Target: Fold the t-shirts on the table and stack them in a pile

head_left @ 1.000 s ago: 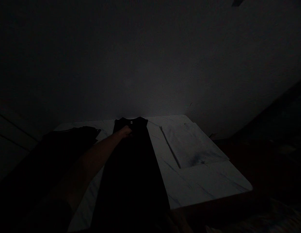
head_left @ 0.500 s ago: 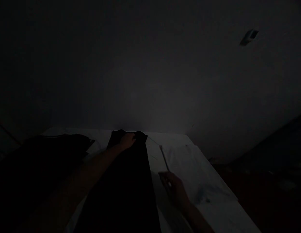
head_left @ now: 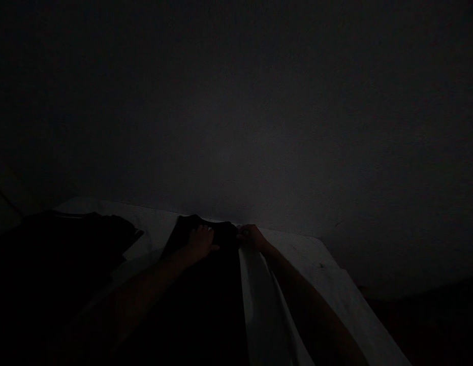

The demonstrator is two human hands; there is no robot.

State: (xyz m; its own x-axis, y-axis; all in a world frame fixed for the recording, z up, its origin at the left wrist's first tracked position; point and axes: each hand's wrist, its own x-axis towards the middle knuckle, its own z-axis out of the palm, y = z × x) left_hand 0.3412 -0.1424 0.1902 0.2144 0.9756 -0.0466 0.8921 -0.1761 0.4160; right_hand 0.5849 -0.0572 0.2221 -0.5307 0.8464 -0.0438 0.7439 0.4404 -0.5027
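A long, narrow black shirt, apparently folded, lies on the pale table with its neckline end by the wall. My left hand rests flat on it near that end, thumb and fingers apart. At the shirt's far right corner is my right hand, its fingers pinched together on the edge. A pale sheet-like strip runs down between the shirt and my right forearm; whether my right hand also touches it, I cannot tell. Deep shadow hides most detail of the shirt.
More dark clothing, with a visible neckline, lies at the left of the table. The white-covered table meets a plain grey wall at the back. Its right side slopes down into darkness.
My right hand has moved from the table's right part up to the shirt's far right corner. A thin dark strip near it no longer shows. My left hand stays on the shirt, fingers more spread.
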